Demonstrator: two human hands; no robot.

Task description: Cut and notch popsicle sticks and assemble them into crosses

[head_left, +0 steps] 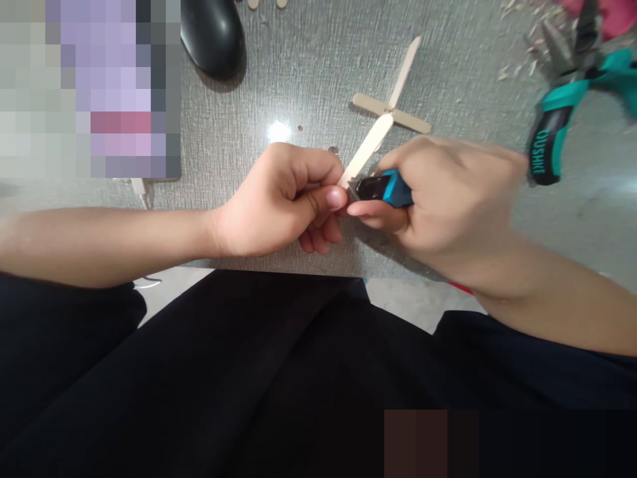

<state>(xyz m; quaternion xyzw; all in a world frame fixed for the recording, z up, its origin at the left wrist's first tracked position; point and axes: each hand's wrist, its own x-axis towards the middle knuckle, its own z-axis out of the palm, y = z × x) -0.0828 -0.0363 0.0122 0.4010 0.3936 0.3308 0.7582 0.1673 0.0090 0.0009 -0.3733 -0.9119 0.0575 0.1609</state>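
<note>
Pinched between thumb and fingers, a pale wooden craft stick [368, 150] slants up and to the right out of my left hand [283, 202]. My right hand [458, 192] is closed around a blue and black utility knife [397, 188]. The knife's dark tip meets the stick right by my left thumb; the exact contact of the blade is hard to make out. Just beyond the stick's rounded end, more craft sticks lie on the table in a cross shape, one slanting stick [406, 72] and one crosswise stick [413, 121].
Pliers with teal and black handles [551, 133] lie at the right, near wood shavings [530, 63]. A black computer mouse [215, 36] rests at the upper left. Below it a white cable plug [140, 186] shows beside a blurred-out area. The grey table's [308, 262] front edge runs close to my lap.
</note>
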